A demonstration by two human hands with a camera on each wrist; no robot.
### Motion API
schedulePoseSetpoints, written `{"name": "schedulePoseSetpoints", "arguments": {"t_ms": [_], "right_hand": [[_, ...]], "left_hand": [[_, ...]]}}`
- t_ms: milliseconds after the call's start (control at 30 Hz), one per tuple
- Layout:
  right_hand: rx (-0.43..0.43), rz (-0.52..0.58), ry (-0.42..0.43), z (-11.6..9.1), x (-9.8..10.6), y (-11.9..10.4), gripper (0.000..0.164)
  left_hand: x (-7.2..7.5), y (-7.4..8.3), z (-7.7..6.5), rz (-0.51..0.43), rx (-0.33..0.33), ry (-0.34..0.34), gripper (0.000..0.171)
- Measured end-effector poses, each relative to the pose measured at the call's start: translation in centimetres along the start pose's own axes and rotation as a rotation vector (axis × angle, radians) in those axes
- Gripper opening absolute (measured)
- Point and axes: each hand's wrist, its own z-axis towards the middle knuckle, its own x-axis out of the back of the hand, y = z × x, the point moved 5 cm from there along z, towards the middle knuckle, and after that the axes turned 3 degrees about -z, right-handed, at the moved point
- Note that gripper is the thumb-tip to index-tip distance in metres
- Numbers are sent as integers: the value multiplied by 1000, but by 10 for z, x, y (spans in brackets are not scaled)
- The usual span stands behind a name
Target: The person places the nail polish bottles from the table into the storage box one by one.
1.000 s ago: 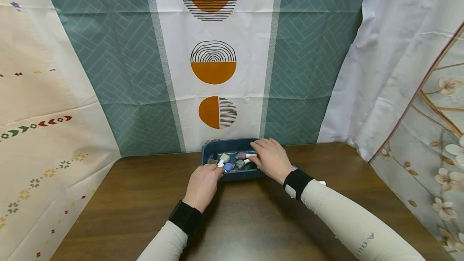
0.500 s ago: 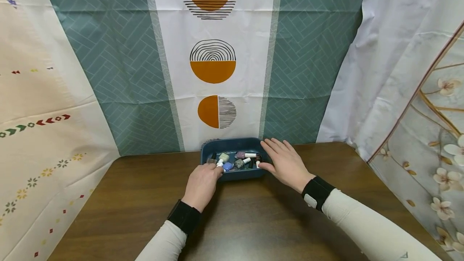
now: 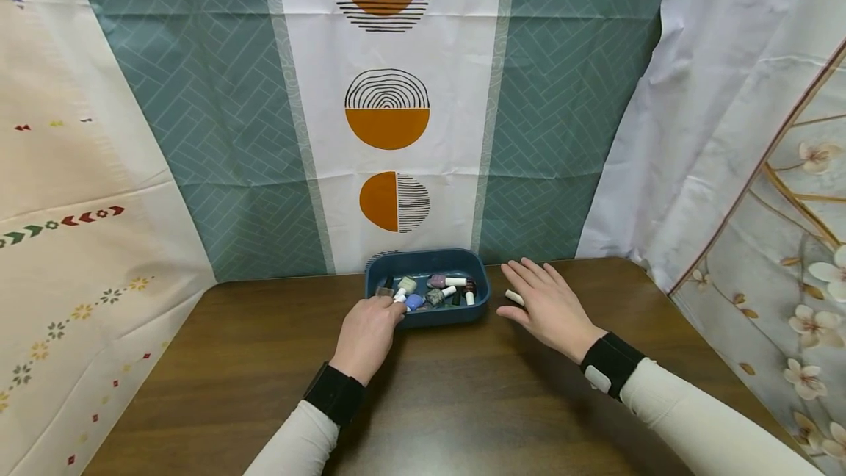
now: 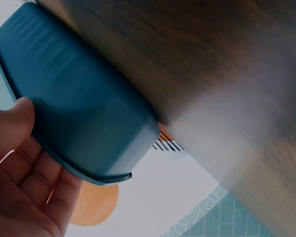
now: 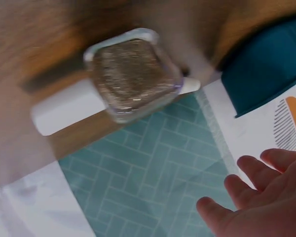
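Note:
A dark blue plastic bin [image 3: 485,292] stands at the back of the table, holding several small nail polish bottles, most with white caps. Among them are a mauve bottle [image 3: 437,281], a blue bottle [image 3: 414,303] and a pale green bottle [image 3: 407,285]. My left hand [image 3: 366,333] pinches the bin's near left rim, thumb against the outer wall [image 4: 84,103]. To the right of the bin, my right hand [image 3: 548,311] is over the table with fingers spread, holding nothing. Near it is a glittery brown nail polish bottle [image 5: 133,74]; a white cap [image 3: 514,297] shows beside its fingers.
The brown wooden table [image 3: 423,402] reaches back to a patterned cloth [image 3: 529,131] hanging close behind the bin. Another off-white cap [image 5: 190,85] shows partly behind the glittery bottle. More cloths hang at the left and right sides.
My right hand has moved right, from over the bin to the table beside it, its fingers spreading. A white cap has come into sight there. My left hand stays on the rim.

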Motion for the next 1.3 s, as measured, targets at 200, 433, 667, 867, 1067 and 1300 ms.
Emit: {"name": "schedulePoseSetpoints", "arguments": {"t_ms": [200,433,667,867,1067,1300], "right_hand": [[-22,-8,-8,-7,-3,10,82],[-45,-24,-47,-13,-8,20,84],[-73,-19,-71,-19,-15,31,83],[-94,-15,-87,-23,-21,37,83],[-95,-26,-88,-25,-23,39,83],[-85,-46,-107,-22,-27,39,83]], "left_hand": [[0,0,1,2,7,-10,10],[-2,0,1,-4,4,-7,10],[-2,0,1,-5,5,-9,9],[-2,1,1,0,1,-6,9],[-2,1,0,-6,1,-8,10],[-1,1,0,-6,4,-11,9]]}}
